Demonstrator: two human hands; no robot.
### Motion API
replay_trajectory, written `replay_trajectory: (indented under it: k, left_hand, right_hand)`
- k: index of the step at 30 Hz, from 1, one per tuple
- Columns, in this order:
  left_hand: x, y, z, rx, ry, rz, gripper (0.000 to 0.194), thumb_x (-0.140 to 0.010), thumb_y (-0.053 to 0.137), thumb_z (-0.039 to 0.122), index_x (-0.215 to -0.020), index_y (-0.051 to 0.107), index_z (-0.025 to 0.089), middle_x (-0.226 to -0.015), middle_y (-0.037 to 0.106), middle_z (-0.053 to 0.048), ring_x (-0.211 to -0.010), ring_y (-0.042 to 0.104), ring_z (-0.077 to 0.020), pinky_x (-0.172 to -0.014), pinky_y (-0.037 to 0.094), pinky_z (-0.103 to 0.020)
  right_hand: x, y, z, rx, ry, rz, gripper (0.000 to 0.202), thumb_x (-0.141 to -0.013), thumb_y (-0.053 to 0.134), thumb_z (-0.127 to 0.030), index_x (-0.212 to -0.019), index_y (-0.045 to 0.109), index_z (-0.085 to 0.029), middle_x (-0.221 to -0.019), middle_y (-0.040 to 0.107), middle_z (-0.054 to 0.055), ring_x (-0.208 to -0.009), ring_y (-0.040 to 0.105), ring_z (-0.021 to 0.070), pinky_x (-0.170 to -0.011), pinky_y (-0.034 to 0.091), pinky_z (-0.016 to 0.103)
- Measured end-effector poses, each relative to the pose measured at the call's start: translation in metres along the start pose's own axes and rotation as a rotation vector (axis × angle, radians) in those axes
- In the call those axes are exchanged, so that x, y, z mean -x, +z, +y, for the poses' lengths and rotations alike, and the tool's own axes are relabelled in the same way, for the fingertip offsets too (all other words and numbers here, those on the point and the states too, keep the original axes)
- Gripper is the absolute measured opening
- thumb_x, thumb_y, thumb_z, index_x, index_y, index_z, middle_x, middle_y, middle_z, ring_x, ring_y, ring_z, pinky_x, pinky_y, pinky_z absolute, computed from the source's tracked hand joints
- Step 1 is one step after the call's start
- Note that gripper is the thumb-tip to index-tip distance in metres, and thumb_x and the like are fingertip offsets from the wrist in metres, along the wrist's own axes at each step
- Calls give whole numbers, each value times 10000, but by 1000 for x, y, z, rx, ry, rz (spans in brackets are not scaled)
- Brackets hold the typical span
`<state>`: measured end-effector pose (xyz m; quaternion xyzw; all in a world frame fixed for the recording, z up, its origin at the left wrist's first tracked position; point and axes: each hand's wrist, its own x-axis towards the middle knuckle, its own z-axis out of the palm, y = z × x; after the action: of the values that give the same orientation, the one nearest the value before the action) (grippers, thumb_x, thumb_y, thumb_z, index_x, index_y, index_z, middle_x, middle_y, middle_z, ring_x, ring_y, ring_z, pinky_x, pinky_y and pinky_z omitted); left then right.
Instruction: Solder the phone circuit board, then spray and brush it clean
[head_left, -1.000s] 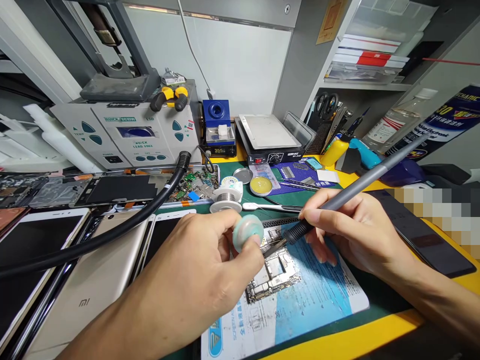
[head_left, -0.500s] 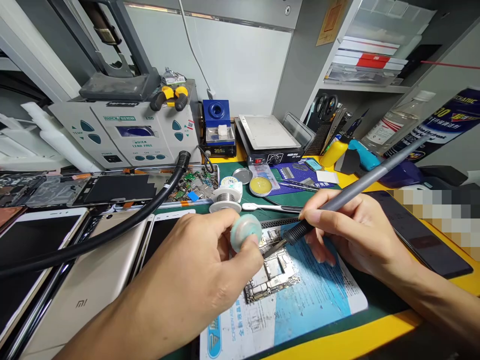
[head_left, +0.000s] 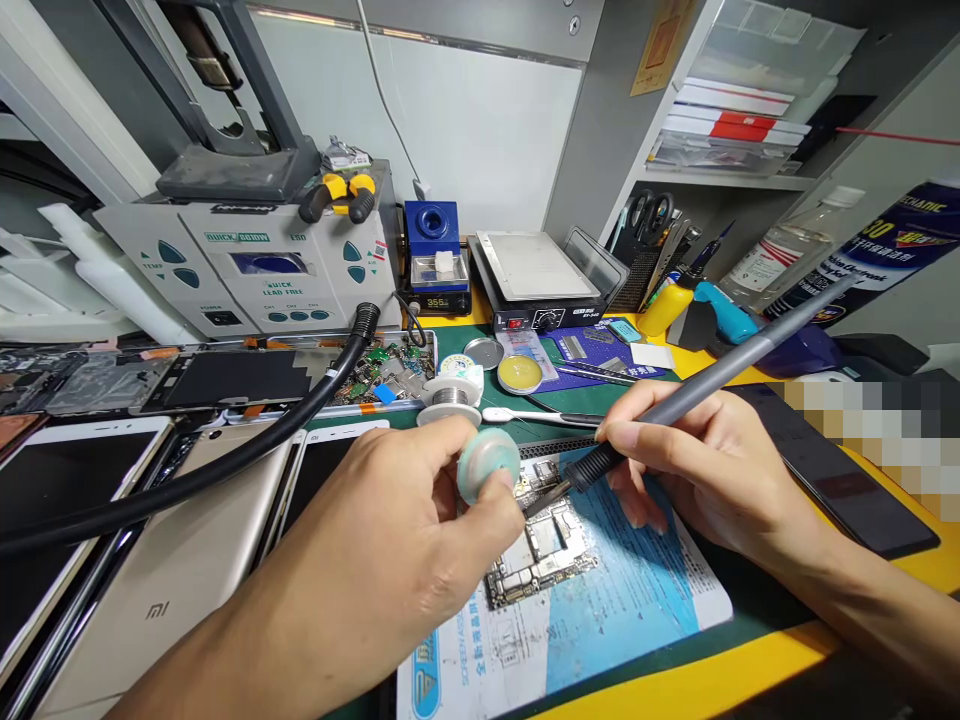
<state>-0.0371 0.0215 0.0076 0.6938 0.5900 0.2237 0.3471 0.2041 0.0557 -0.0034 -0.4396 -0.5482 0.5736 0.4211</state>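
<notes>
My left hand (head_left: pixel 405 540) pinches a small round pale-green spool (head_left: pixel 487 464), which looks like desoldering braid, between thumb and fingers. It hangs over the left part of a bare phone logic board (head_left: pixel 544 560), hiding some of it. Like a pen, a grey soldering iron (head_left: pixel 709 375) rests in my right hand (head_left: pixel 705 460), its black ribbed grip pointing down-left. The iron's tip is at the board's upper middle, close to my left thumb; whether it touches cannot be made out. Under the board lies a blue-and-white printed sheet (head_left: pixel 637 590).
Behind my hands are a solder reel (head_left: pixel 450 393), a tin of yellow paste (head_left: pixel 520 375) and a white-headed brush (head_left: pixel 517 415). A hot-air station (head_left: pixel 262 265) with a thick black hose (head_left: pixel 300 408) stands left, above several phones. A hot plate (head_left: pixel 536 265) sits behind; a dark phone (head_left: pixel 832 470) lies right.
The view has shifted very slightly. Both hands, the spool and the soldering iron keep nearly the same position over the board.
</notes>
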Motion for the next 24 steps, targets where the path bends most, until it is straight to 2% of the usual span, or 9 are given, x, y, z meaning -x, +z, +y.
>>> replay_trajectory:
  k: [12,18,24]
  left_hand:
    - [0,0,-1,39,24,-10,385,-924,566,416,-633,411,216,-517,369,80,-456,308,-70,-378,238,-201]
    - [1,0,-3,46,49,-28,368,-955,551,411,-655,464,216,-542,401,77,-463,325,-70,-381,251,-190]
    - [0,-3,2,31,57,-23,372,-910,588,385,-618,432,214,-520,368,82,-455,299,-68,-381,232,-197]
  right_hand:
    - [2,-1,-2,-5,-1,-24,157,-834,786,-304,-729,728,-203,-492,628,-11,-356,592,142,-323,423,183]
    - [2,1,-2,-11,-21,-13,159,-847,767,-299,-723,722,-210,-506,626,-20,-369,594,138,-330,432,177]
    - [3,2,-1,-26,-12,-13,163,-835,790,-323,-729,733,-214,-489,620,-27,-357,589,139,-324,433,178]
